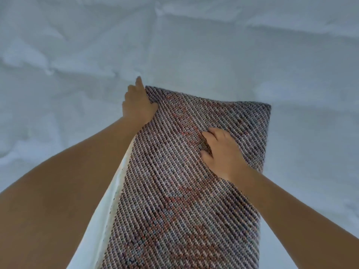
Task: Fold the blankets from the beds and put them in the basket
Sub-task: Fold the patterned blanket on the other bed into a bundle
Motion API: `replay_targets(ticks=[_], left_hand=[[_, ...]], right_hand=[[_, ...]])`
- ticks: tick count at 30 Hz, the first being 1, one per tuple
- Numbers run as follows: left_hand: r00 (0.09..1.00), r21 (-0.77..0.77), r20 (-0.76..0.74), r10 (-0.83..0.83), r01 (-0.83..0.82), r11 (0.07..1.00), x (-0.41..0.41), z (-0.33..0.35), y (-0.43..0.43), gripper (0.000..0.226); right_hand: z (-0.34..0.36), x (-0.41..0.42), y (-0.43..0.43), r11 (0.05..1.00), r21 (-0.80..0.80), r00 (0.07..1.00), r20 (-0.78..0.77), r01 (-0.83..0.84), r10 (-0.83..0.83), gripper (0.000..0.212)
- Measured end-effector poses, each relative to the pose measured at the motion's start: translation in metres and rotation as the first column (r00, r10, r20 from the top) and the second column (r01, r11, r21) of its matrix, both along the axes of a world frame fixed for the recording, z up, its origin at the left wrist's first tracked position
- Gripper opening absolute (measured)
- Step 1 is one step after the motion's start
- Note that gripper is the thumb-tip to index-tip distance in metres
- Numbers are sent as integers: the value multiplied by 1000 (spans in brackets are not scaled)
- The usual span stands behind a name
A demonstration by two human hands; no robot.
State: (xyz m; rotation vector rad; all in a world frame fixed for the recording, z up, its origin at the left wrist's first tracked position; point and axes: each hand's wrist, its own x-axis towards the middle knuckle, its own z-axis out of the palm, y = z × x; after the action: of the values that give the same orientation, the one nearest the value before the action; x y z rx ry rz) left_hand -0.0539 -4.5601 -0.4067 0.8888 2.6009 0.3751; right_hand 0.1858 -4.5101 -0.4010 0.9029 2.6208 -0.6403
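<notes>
Woven cloth lies under both your palms. Your right hand (pixel 221 154) rests flat on the blanket (pixel 186 171), fingers curled a little and pressing into the weave, not pinching anything, about midway across its width and toward the far end. Your left hand (pixel 138 105) sits at the blanket's far left corner, fingers closed over the edge with the forefinger pointing away from you; whether the thumb is tucked under the cloth you cannot tell from here.

Outward from the hands, the blanket is already folded into a long narrow strip. Its long axis runs from your body away toward the far side of the bed (pixel 77 45), leaning slightly to the right. The far short edge lies just beyond your left hand; the near end passes out of view below. A pale lining (pixel 108 220) shows along the left long edge, beside your left forearm.

Your left hand is the one nearer that far edge, so a lengthwise fold would likely start there, drawing the far end back toward you while the right hand pins the middle. No basket is in view.
</notes>
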Motion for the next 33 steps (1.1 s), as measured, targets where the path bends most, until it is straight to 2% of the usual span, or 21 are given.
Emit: replay_targets(ticks=[2,3,5,6,7,9,10,13,16,18,20,25,30,33], left_hand=[[967,-93,-183,-179,165,982,4,4,11,94],[914,-160,-234,-331,299,941,7,4,17,95],[754,-298,-198,-627,563,771,14,1,31,96],[696,-343,-128,-706,637,690,17,-1,38,95],[683,-368,-36,-729,669,646,19,-3,45,93],[713,-391,96,-695,669,632,18,-7,57,87],[719,-412,96,-688,658,630,17,-9,61,83],[711,-494,-10,-703,608,622,13,-15,68,74],[678,-484,-77,-731,615,622,7,-18,70,55],[634,-471,-106,-766,646,601,4,-18,69,42],[599,-479,-146,-787,654,586,4,-14,66,35],[544,-471,-263,-797,649,598,0,4,54,39],[553,-361,-305,-775,686,632,5,40,20,41],[590,-250,-304,-748,708,660,17,71,-15,36]], right_hand=[[-7,-3,10,1000,-7,1000,31,6,-5,61],[-11,-5,16,1000,-3,999,48,6,-6,63],[-19,-6,27,999,41,997,80,-27,24,65],[-23,-5,33,995,74,994,94,-65,58,66],[-27,-3,38,989,102,990,103,-103,92,67],[-33,2,48,982,144,990,92,-123,110,67],[-38,5,52,982,163,993,84,-97,84,66],[-49,7,69,976,215,989,134,38,-68,70],[-51,-1,96,966,232,949,260,117,-177,88],[-43,-9,112,965,235,936,298,120,-189,102],[-33,-15,118,965,251,936,315,76,-155,107],[-11,-14,107,971,238,960,268,15,-80,79],[25,10,83,936,351,995,92,8,-43,36],[59,31,59,925,380,999,37,-12,-2,29]])
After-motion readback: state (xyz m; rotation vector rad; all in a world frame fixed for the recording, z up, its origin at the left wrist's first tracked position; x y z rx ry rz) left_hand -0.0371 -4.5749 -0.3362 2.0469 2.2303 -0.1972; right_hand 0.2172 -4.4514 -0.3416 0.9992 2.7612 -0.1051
